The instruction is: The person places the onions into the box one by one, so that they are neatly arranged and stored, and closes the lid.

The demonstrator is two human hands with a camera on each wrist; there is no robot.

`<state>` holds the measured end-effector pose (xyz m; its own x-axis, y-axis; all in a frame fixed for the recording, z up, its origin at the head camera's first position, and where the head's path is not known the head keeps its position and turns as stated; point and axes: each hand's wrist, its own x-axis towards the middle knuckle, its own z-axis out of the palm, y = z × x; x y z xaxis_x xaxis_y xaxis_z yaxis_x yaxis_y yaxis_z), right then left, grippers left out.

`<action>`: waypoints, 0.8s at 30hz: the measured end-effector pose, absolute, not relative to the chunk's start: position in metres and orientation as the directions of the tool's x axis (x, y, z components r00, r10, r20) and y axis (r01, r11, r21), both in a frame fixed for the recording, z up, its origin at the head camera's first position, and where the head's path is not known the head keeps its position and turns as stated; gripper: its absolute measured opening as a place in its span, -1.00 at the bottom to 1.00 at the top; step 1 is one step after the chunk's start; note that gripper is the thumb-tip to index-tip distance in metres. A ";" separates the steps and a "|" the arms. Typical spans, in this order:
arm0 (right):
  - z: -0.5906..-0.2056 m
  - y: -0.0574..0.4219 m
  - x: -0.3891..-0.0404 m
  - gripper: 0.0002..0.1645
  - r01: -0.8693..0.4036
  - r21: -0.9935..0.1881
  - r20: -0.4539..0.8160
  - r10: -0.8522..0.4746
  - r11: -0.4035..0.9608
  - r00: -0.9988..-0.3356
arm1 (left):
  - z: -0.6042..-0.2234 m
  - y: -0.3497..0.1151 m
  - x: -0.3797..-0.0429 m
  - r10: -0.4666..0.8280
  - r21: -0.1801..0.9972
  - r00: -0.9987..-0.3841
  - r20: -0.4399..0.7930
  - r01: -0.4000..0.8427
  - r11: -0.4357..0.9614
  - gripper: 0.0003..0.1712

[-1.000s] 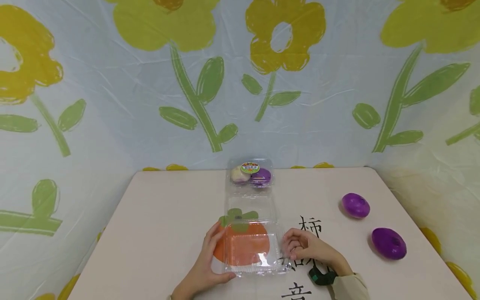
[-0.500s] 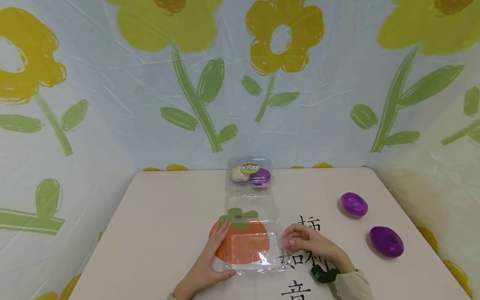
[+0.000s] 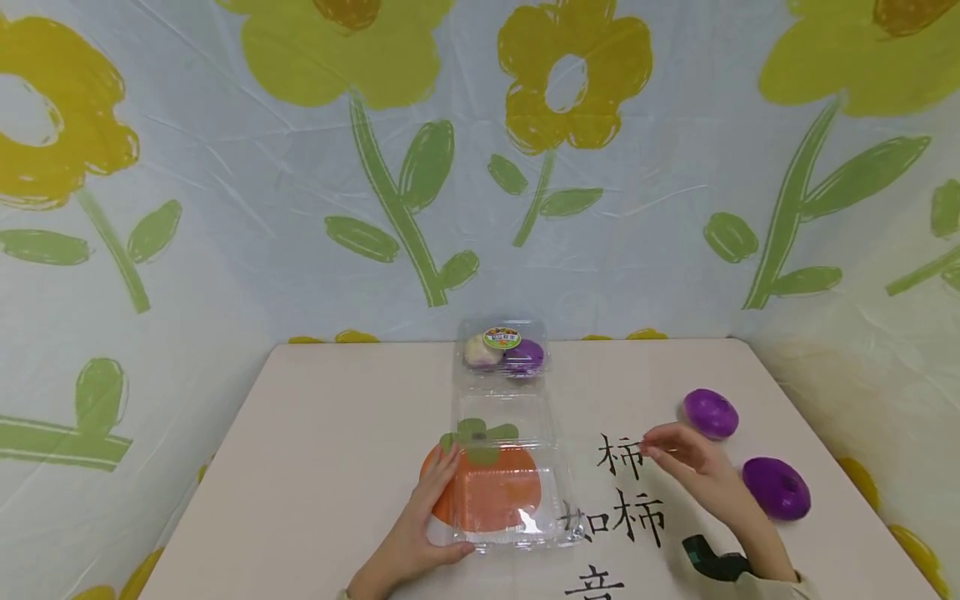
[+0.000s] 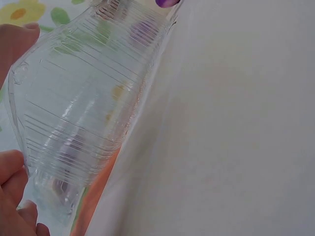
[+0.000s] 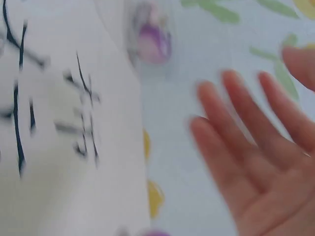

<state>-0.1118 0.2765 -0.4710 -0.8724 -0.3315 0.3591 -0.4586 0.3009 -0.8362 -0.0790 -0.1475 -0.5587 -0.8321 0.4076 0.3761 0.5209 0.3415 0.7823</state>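
Observation:
A clear plastic clamshell box (image 3: pixel 517 496) lies on the table with its lid (image 3: pixel 502 412) folded open to the back. My left hand (image 3: pixel 416 525) holds its left side, fingers along the side and thumb at the front corner. The left wrist view shows thumb and fingertips at two corners of the ribbed box (image 4: pixel 78 98). Away to the right, my right hand (image 3: pixel 701 475) is raised with nothing in it, fingers loosely bent. Beside it are two glossy purple, onion-like round things, a farther one (image 3: pixel 711 413) and a nearer one (image 3: pixel 777 488) partly behind the wrist.
A closed clear box (image 3: pixel 501 350) with a fruit label, holding a whitish and a purple piece, stands at the table's back edge. The cream table mat (image 3: pixel 337 433) bears a printed orange persimmon and black characters. A flowered cloth wall (image 3: pixel 637 242) rises behind.
My right hand has left the right side of the clamshell box and moved right, toward the purple round things, its fingers spreading. My left hand stays at the box.

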 end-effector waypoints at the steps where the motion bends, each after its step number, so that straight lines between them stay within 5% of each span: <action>1: -0.468 0.282 -0.109 -0.73 -0.482 -0.812 0.405 -0.277 0.328 -0.871 | -0.559 -0.147 -0.079 0.408 0.783 -0.831 0.379 0.523 0.338 0.22; 7: -0.457 0.324 -0.095 -0.68 -0.438 -0.751 0.541 0.081 0.493 -0.837 | -0.559 -0.147 -0.079 0.407 0.774 -0.819 0.404 0.543 0.325 0.23; 12: -0.461 0.359 -0.086 -0.64 -0.333 -0.845 0.479 0.315 0.420 -0.819 | -0.560 -0.146 -0.079 0.411 0.774 -0.815 0.408 0.548 0.318 0.22; 19: -0.495 0.398 -0.083 -0.53 -0.258 -0.918 0.366 0.393 0.302 -0.844 | -0.560 -0.146 -0.078 0.416 0.781 -0.822 0.389 0.534 0.323 0.20; 24: -0.518 0.415 -0.085 -0.45 -0.192 -0.946 0.270 0.306 0.262 -0.913 | -0.561 -0.147 -0.080 0.411 0.776 -0.819 0.401 0.542 0.322 0.21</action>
<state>-0.0855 0.4154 -0.5179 -0.9131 0.3057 0.2697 -0.1916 0.2621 -0.9458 -0.0795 -0.1468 -0.5612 -0.8186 0.4108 0.4015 0.5423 0.3222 0.7760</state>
